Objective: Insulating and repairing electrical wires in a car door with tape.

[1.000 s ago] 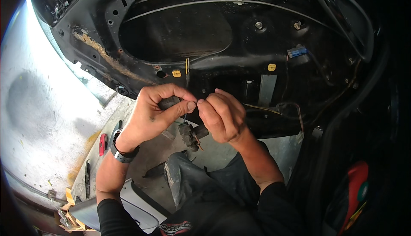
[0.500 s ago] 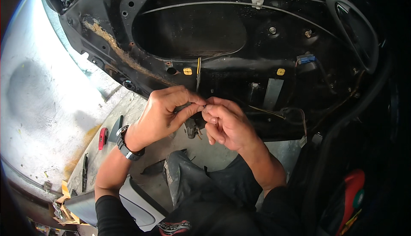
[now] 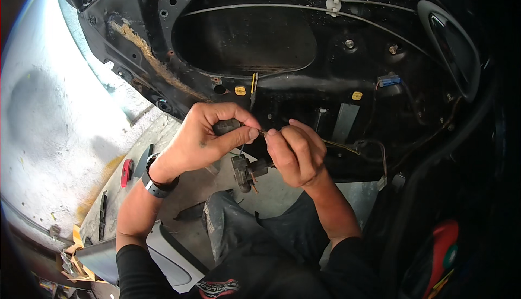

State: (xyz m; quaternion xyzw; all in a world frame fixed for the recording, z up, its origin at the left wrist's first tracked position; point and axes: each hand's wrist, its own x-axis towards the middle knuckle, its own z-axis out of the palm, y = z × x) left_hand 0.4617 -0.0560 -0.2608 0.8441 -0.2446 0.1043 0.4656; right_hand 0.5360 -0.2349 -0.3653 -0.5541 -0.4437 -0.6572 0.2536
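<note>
Your left hand [image 3: 209, 142] was closed at the tips, thumb and index finger pinching a thin wire [image 3: 262, 132]. Your right hand [image 3: 298, 155] pinched the same wire just beside it, its thumb and index finger also together. The wire lay in the short span between both sets of fingertips, in front of the door shell [image 3: 304, 84]; a fingertip grip likely suited so fine a strand, and the close spacing likely kept it steady. Whether it ran on to the yellowish wire [image 3: 342, 145] at the right could not be told.

A dark cylindrical part [image 3: 227, 127] showed in the gap between your left thumb and index finger; whether you gripped it could not be told. Below the hands was a dark motor-like assembly [image 3: 242, 173], its support hidden.

Farther out, a white clip [image 3: 334, 5] sat on two cables [image 3: 282, 6] across the shell, apparently to hold them spaced. A blue connector [image 3: 388, 81] sat at the right. A red tool [image 3: 127, 172] lay on the floor [image 3: 187, 193], left of your wrist.
</note>
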